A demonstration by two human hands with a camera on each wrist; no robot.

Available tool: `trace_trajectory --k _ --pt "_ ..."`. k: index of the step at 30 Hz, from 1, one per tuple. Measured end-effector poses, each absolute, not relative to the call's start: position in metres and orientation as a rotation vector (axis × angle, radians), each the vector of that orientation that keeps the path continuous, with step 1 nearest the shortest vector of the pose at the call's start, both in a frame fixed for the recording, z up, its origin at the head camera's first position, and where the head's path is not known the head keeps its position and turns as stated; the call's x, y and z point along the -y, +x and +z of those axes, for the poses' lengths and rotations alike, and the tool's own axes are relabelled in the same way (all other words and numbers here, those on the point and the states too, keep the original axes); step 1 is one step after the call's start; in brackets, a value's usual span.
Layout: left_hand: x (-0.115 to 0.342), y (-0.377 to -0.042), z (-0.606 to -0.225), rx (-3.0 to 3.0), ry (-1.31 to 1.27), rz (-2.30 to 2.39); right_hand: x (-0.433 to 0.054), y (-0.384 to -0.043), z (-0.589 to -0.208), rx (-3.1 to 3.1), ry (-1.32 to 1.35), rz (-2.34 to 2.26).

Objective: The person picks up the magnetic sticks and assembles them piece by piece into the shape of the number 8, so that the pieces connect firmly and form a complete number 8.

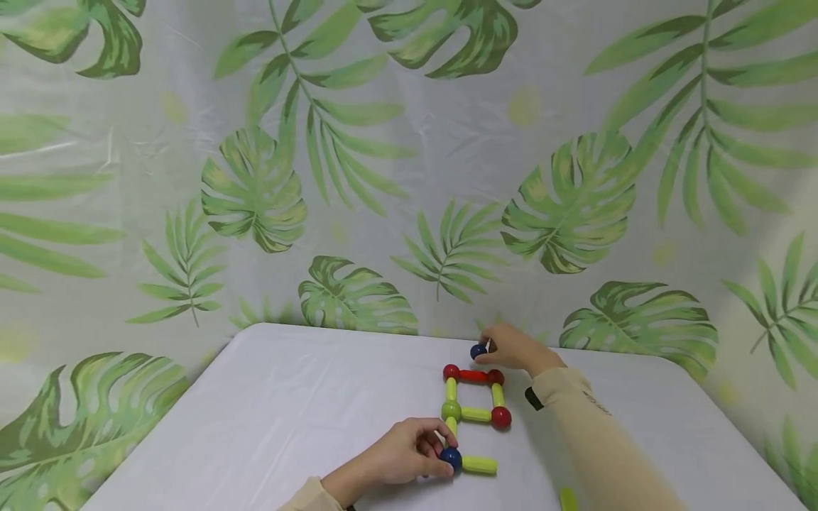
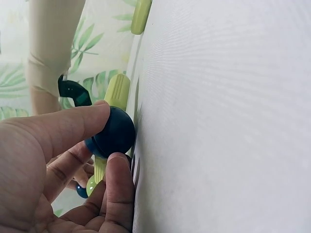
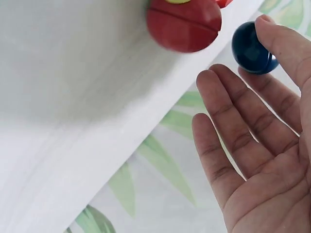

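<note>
My left hand (image 1: 407, 454) pinches a dark blue ball (image 1: 451, 459) at the near end of a flat ball-and-rod figure. From that ball a yellow-green rod (image 1: 480, 465) points right and another (image 1: 451, 428) leads away to a green ball (image 1: 451, 410). Beyond it, red balls (image 1: 501, 417), yellow-green rods (image 1: 476, 414) and one red rod (image 1: 473, 376) make a square. At the far side, my right hand (image 1: 519, 349) holds a second blue ball (image 3: 250, 48) between thumb and finger, apart from the nearby red ball (image 3: 184, 24); its other fingers are extended.
A loose yellow-green rod (image 1: 568, 499) lies at the near edge of view, beneath the right forearm. The white table (image 1: 307, 397) ends just behind the right hand, against a leaf-patterned curtain (image 1: 460, 177). A black band (image 1: 534, 399) is on the right wrist.
</note>
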State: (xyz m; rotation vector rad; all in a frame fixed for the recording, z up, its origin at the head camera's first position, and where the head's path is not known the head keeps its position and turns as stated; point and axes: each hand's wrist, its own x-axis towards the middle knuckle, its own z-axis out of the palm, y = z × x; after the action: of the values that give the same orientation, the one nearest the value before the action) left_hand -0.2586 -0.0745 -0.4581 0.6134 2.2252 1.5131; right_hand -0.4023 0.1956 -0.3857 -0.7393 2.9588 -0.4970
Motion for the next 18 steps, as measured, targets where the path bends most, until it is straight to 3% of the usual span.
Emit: trace_trajectory --k 18 --pt "0.073 -0.259 -0.456 -2.227 0.641 1.513 -0.247 -0.363 -0.376 -2.895 -0.725 -0.660"
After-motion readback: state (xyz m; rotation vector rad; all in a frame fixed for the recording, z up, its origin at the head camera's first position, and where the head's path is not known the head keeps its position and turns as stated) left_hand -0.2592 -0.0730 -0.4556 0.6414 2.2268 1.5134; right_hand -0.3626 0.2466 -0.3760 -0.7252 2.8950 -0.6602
